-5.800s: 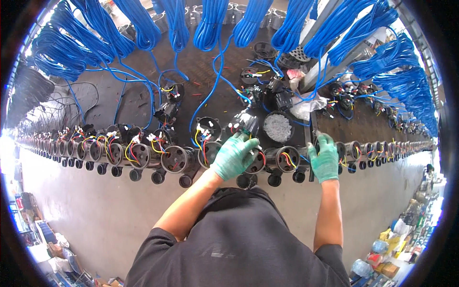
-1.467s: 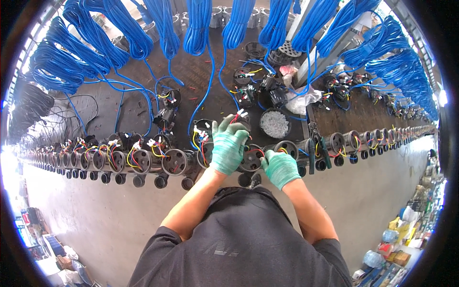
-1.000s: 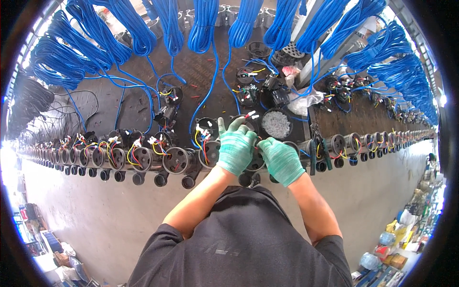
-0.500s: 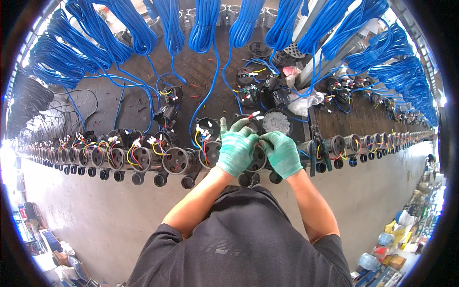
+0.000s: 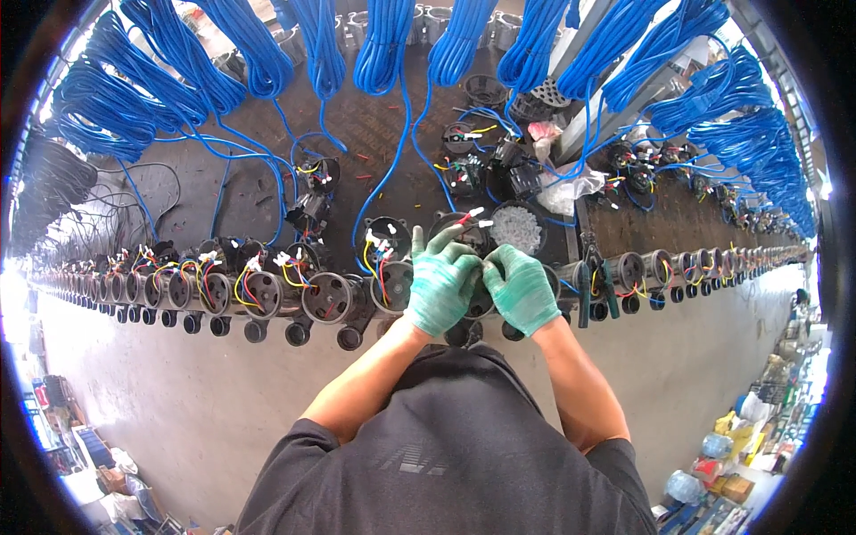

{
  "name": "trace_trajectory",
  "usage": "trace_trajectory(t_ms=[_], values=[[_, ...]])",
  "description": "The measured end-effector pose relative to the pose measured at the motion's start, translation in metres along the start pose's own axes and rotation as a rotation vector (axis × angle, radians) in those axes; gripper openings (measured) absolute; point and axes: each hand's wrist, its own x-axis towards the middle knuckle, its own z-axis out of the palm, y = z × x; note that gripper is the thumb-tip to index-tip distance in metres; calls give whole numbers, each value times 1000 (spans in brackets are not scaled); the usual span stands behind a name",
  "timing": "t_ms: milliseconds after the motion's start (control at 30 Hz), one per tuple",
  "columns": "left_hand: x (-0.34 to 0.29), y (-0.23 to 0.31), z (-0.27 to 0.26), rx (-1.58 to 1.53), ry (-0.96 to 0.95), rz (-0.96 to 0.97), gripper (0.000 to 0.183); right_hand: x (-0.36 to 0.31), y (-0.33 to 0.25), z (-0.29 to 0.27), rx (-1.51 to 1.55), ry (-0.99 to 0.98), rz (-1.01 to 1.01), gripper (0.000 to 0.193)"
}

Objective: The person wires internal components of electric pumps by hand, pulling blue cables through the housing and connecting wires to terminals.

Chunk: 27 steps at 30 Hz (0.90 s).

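Observation:
My left hand (image 5: 443, 283) and my right hand (image 5: 522, 287), both in green gloves, meet at their fingertips above a round metal housing (image 5: 482, 303) in the row. Both are closed in a pinch, the left with one finger raised. Whatever lies between the fingertips is too small and hidden to make out. Just beyond them sits a black round cap (image 5: 453, 225) with red wires and white connectors (image 5: 475, 213). To the left, another housing (image 5: 395, 287) has red and yellow wires coming out of it. A bowl of small clear connector pieces (image 5: 517, 229) stands beyond my right hand.
Blue cable coils (image 5: 383, 53) hang along the far side. Wired black caps (image 5: 464, 176) lie on the dark bench (image 5: 357, 134). Dark-handled pliers (image 5: 592, 281) stand right of my right hand. A grey post (image 5: 584, 129) rises behind the clear plastic bag (image 5: 571, 190).
Both hands stay almost in place, with the fingertips slightly shifted. My right hand's fingers have drawn a little closer to the left hand.

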Motion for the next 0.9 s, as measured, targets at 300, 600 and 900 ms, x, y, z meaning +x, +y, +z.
trace_trajectory(t_ms=[300, 600, 900], values=[[2, -4, 1, -126, 43, 43, 20, 8, -2, -12, 581, -308, 630, 15], [0, -6, 2, -162, 59, 16, 25, 4, 20, -15, -305, -70, -449, 24], [-1, -9, 5, -146, 36, 52, 27, 7, -2, -13, 685, -318, 662, 18]])
